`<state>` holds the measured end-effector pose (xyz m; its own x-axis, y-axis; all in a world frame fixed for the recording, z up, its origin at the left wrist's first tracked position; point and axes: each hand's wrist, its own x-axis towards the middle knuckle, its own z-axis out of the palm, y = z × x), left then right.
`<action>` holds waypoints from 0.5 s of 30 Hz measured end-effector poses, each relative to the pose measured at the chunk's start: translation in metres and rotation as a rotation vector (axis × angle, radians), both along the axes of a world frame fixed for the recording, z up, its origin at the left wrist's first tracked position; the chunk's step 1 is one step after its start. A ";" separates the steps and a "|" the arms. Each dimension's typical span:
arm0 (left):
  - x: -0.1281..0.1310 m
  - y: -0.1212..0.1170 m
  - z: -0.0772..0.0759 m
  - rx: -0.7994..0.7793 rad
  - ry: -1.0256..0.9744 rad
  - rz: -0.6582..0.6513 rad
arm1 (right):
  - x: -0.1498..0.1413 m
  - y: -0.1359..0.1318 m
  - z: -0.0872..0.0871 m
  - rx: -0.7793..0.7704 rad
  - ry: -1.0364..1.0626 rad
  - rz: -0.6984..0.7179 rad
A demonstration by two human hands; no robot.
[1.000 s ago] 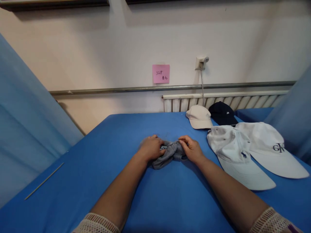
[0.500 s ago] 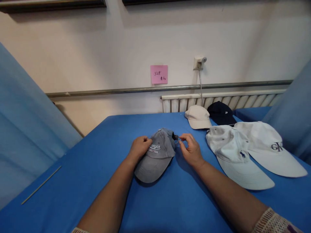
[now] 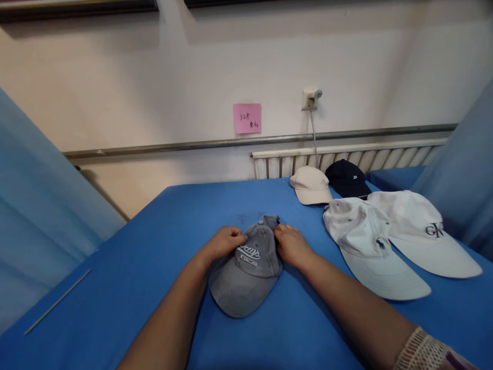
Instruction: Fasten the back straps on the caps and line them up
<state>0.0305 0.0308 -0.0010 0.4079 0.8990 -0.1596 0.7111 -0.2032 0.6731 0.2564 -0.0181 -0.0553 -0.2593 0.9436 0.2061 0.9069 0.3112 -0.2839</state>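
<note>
A grey baseball cap point(image 3: 246, 277) with white lettering on its front rests in the middle of the blue-covered table point(image 3: 154, 288), its brim toward me and a little left. My left hand point(image 3: 224, 242) grips the cap's left side, thumb on the outside and the other fingers partly hidden. On the opposite side, my right hand point(image 3: 290, 245) is closed on the cap's rear edge near the back opening; its fingertips are partly hidden behind the fabric.
Right of the hands lie a pale cap with a horse emblem point(image 3: 362, 241) and a white cap point(image 3: 416, 221). Behind them are a beige cap point(image 3: 310, 185) and a navy cap point(image 3: 347, 177). A thin stick point(image 3: 57, 302) lies at left. Blue curtains point(image 3: 46, 216) flank the table.
The grey cap was crumpled and folded; it has since opened out, with brim and lettering facing me. My right hand has moved from the back strap onto the cap's edge.
</note>
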 end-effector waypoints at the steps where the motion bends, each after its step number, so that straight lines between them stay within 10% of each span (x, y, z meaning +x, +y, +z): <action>1: -0.001 0.001 0.000 0.012 0.018 0.026 | 0.002 0.000 0.002 0.010 -0.021 -0.028; 7: -0.004 0.004 0.000 0.023 0.002 0.074 | 0.027 0.004 0.015 0.177 0.095 -0.304; 15: 0.007 -0.010 0.004 -0.107 -0.164 0.087 | 0.003 -0.003 0.005 0.137 0.404 -0.152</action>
